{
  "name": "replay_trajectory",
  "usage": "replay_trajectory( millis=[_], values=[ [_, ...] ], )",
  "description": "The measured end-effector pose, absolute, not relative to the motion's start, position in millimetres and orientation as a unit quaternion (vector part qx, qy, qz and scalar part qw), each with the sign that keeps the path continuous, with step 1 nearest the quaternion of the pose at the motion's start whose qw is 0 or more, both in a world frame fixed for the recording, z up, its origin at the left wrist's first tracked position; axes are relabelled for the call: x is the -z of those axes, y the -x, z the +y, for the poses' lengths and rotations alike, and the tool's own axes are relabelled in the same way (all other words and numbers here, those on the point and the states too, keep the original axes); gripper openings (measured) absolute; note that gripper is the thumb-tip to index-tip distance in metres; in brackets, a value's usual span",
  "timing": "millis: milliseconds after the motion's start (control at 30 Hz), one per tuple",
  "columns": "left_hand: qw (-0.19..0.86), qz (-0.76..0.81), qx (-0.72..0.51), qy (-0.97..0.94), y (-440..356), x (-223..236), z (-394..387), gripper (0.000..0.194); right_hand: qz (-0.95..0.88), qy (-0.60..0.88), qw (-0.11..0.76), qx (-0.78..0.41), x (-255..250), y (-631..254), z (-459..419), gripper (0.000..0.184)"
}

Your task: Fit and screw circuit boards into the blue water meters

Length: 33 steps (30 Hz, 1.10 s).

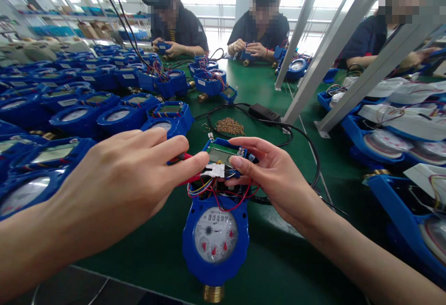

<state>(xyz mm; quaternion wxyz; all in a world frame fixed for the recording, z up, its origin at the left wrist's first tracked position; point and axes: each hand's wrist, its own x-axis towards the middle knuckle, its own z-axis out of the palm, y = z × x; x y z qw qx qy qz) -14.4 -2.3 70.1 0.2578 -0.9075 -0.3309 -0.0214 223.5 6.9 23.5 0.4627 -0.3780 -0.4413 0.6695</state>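
A blue water meter point(216, 235) with a round white dial lies on the green table point(272, 268) in front of me, its brass fitting toward the near edge. Red, yellow and blue wires point(223, 193) spill from its open top. My right hand point(275, 175) holds the meter's small blue display module point(225, 154) with its green screen above the body. My left hand point(128, 179) is closed around a red-handled tool point(181, 158), its fingertips touching a white connector point(214, 170) at the module's lower edge.
Several rows of blue meters point(80, 109) fill the left side. A heap of small brass screws point(230, 126) and a black adapter point(265, 112) with cable lie behind. Grey frame struts point(348, 58) slant at right, beside more meters point(390, 142). Three people point(258, 26) work at the far end.
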Motion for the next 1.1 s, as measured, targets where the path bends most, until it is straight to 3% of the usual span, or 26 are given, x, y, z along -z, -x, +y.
replay_trajectory(
  millis=[567,1100],
  values=[
    [0.237,-0.383,0.016,0.893,9.7,-69.0,-10.7,0.039,-0.442,0.390,0.458,-0.665,-24.6,-221.9,5.1,0.049],
    [0.187,-0.412,0.094,0.887,9.8,-52.8,-18.2,0.037,-0.444,0.409,0.456,-0.654,-25.8,-219.7,4.3,0.050]
  ],
)
